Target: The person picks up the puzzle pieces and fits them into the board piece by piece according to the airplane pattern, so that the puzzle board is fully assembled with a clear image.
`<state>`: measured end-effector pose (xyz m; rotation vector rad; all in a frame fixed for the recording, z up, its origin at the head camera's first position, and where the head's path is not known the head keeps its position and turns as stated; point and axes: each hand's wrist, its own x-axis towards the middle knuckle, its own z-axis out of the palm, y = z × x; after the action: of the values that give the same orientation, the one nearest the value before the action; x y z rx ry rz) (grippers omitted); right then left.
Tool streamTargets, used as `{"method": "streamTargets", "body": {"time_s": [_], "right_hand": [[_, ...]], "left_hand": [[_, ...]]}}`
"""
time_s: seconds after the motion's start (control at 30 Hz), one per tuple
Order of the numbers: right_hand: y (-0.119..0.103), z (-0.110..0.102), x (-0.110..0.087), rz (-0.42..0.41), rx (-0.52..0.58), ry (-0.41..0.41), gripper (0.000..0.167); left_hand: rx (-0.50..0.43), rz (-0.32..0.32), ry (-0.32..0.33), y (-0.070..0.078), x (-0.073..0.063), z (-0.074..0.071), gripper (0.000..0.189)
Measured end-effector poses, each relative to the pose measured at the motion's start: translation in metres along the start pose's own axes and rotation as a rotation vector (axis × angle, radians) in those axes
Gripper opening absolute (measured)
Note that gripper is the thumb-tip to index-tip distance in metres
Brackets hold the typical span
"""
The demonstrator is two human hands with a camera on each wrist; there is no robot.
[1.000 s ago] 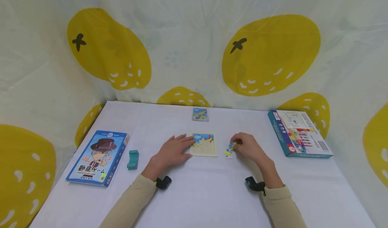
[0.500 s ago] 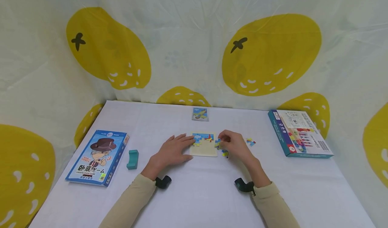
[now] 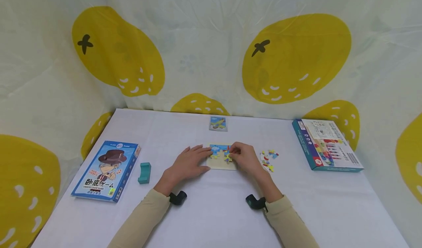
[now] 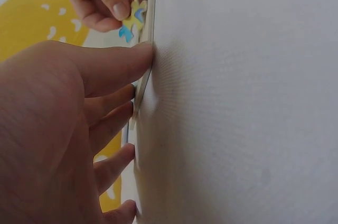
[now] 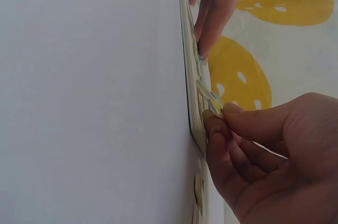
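A square wooden puzzle board (image 3: 217,166) lies at the middle of the table, its upper part filled with blue sky pieces. My left hand (image 3: 188,163) rests flat at its left edge, fingers spread, fingertips on the rim. Over the board's right side, my right hand (image 3: 245,157) pinches a yellow and blue puzzle piece (image 4: 136,15) between thumb and index finger. In the right wrist view that piece is tilted close over the board, one edge right at its surface. Several loose puzzle pieces (image 3: 270,167) lie just right of my right hand.
A small picture card (image 3: 218,124) with a yellow plane lies behind the board. To the left are a blue game box (image 3: 107,171) and a teal block (image 3: 144,173). Another box (image 3: 326,145) sits at the back right. A patterned cloth hangs behind.
My right hand has moved left from the loose pieces to over the board, bringing a puzzle piece with it. More loose pieces now show at the right. My left hand stays in place.
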<state>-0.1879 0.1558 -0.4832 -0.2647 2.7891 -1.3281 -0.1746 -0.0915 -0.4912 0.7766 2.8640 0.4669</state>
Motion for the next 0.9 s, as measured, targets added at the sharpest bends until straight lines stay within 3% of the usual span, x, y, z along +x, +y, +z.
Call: {"method": "streamTargets", "body": {"time_s": [0.37, 0.9], "right_hand": [[-0.01, 0.01, 0.005, 0.018, -0.024, -0.002, 0.004], [-0.017, 0.02, 0.016, 0.027, -0.155, -0.037, 0.003]], "left_hand": [[-0.02, 0.005, 0.011, 0.0, -0.001, 0.0, 0.06], [-0.006, -0.009, 0.001, -0.001, 0.0, 0.002, 0.062]]}}
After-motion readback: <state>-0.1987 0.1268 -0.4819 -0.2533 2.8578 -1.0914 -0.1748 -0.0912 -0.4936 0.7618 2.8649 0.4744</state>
